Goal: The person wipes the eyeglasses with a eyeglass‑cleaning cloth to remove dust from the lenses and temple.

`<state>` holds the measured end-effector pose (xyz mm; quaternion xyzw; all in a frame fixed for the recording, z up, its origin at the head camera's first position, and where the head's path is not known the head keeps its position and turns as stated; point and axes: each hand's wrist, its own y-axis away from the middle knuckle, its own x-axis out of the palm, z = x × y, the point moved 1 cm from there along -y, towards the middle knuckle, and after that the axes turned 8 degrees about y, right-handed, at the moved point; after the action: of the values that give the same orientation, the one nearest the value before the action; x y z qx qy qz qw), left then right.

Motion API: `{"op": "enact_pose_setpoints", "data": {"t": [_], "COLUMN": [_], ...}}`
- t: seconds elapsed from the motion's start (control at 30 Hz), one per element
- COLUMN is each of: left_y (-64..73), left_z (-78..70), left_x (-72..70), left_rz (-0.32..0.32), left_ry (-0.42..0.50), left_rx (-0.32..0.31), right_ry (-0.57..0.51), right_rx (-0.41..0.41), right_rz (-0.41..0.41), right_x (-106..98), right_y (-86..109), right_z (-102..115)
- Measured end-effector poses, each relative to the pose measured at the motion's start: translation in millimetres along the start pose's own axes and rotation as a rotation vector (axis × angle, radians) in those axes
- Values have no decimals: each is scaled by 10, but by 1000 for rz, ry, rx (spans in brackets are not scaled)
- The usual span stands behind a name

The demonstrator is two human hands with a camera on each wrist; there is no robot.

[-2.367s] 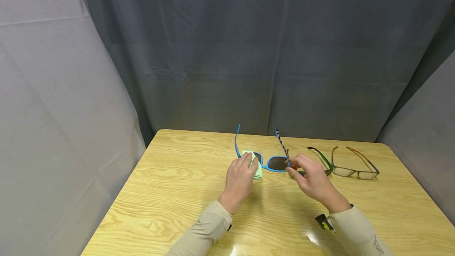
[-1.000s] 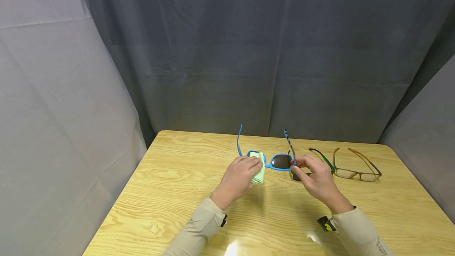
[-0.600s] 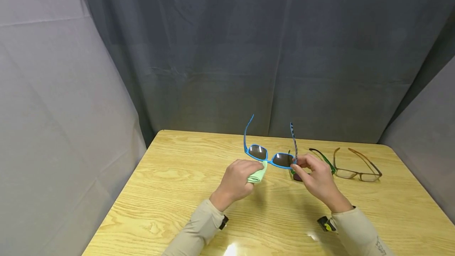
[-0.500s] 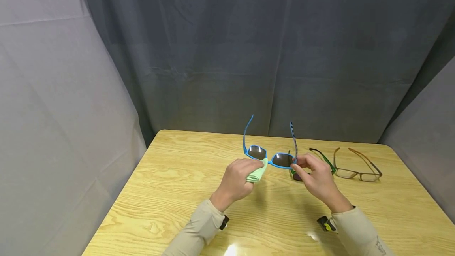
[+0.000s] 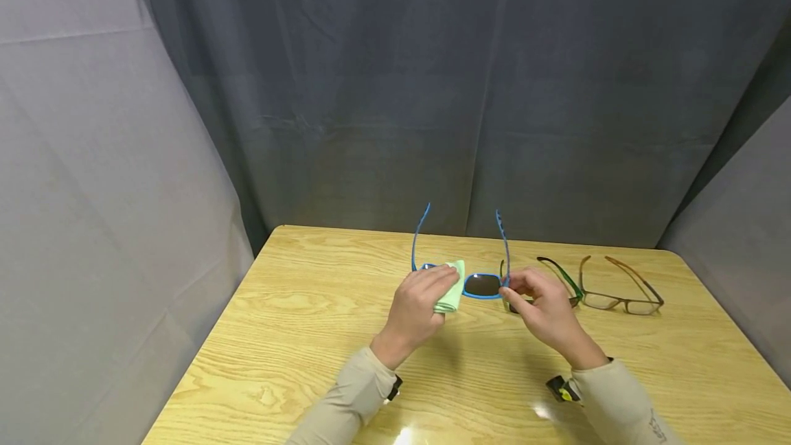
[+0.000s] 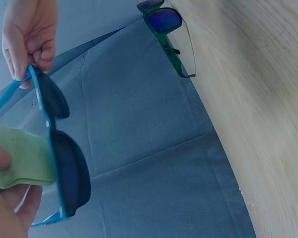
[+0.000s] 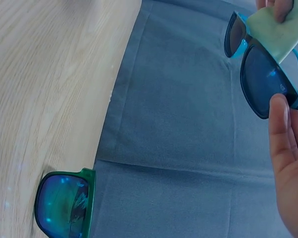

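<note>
Blue-framed sunglasses with dark lenses are held above the table, temples unfolded and pointing away. My right hand pinches them at the right hinge corner, between thumb and fingers. A folded light green cleaning cloth is in my left hand, fingers on its far side in the head view. The cloth covers most of the left lens there. In the left wrist view, the cloth meets the inner side of a lens. The other lens shows bare in the right wrist view.
Green-framed sunglasses with mirrored lenses lie on the wooden table, partly behind my right hand. To their right stand clear-lensed eyeglasses with brown temples. Grey curtains surround the table at the back and sides.
The cloth has moved from below the bridge up over the left lens. The blue sunglasses have shifted slightly left and levelled out. My right hand keeps its pinch.
</note>
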<state>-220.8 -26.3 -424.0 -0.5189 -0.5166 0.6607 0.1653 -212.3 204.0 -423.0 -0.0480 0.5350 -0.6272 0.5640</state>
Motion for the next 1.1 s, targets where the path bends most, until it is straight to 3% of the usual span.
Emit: {"op": "enact_pose_setpoints", "data": {"t": [0.33,0.73,1.1], "left_y": [-7,-22,-46], "left_z": [-52,-112,-158], "left_x": [63,51,30], "left_rz": [157,274,330], "left_ry": [-109,-231,-246], "left_rx": [9,138,174], "right_ry": [-41,-77,-134], "right_rx": [-44,-58,-28], "right_rz": [17,5,-7], "right_x": [-82,-129,-138], "right_y": [-75,-78,-59], "right_z": [327,394,368]}}
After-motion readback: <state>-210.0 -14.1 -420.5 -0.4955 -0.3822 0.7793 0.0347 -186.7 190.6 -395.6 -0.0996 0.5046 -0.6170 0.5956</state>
